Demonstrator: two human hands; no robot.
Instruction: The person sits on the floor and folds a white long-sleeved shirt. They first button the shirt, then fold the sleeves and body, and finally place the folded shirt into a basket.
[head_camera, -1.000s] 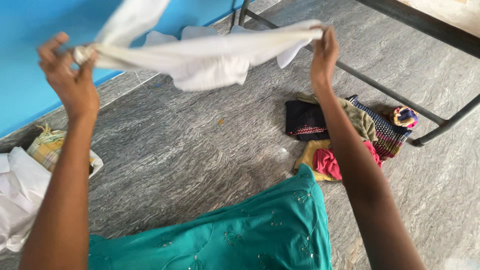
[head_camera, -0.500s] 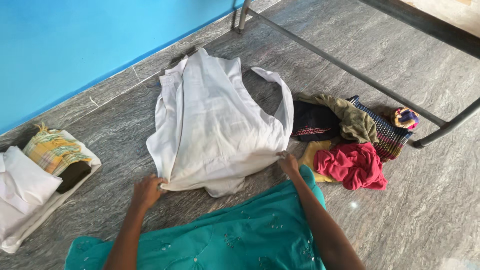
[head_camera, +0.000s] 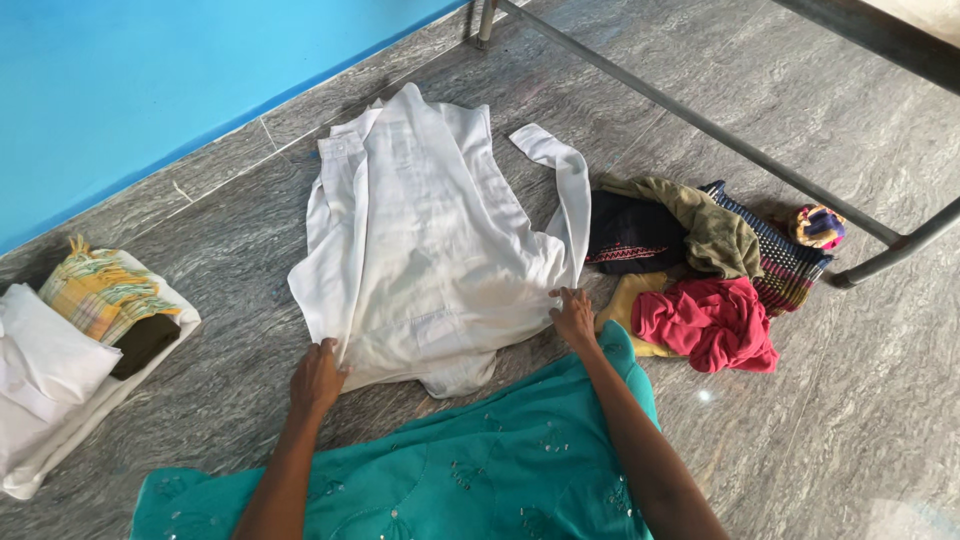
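A white shirt (head_camera: 430, 240) lies spread on the grey stone floor, collar end away from me, one sleeve (head_camera: 565, 190) curled out to the right. My left hand (head_camera: 318, 375) pinches the shirt's near left hem corner. My right hand (head_camera: 573, 315) holds the near right edge of the shirt, pressed to the floor. Teal embroidered cloth (head_camera: 470, 460) covers my lap just below both hands.
A heap of unfolded clothes lies to the right: a dark piece (head_camera: 630, 235), an olive one (head_camera: 715, 235), a red one (head_camera: 710, 320). Folded clothes (head_camera: 70, 350) are stacked at left. A metal frame leg (head_camera: 700, 125) crosses behind. A blue wall (head_camera: 150, 70) stands behind.
The shirt was held up in the air by both hands a second ago; it has come down onto the floor and now lies flat, with my hands at its near corners.
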